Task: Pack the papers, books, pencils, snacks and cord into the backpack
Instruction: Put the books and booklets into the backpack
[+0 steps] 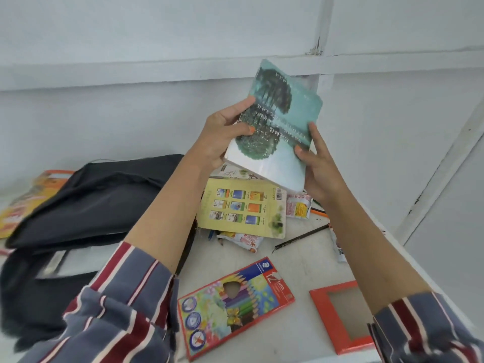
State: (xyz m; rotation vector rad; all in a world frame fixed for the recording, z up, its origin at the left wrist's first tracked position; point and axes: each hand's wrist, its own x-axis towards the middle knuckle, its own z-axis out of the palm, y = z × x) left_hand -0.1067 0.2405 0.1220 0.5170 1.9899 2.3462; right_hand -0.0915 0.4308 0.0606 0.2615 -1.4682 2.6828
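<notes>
White walls back a white table [314, 279], above which both hands hold the teal book [285, 121] raised and tilted. The left hand [222, 137] pinches its left edge, thumb on the cover and fingers curled behind, and the right hand [318, 163] clasps the lower right corner, thumb on the cover and forefinger straight along the edge. It should probably go left to the slumped backpack [99, 200] and slide in flat against one wall; something pale and flat shows in the bag's mouth, too blurred to name, while the yellow book [243, 208], snacks [243, 241], pencil [301, 235] and pencil box [235, 305] lie unpacked.
</notes>
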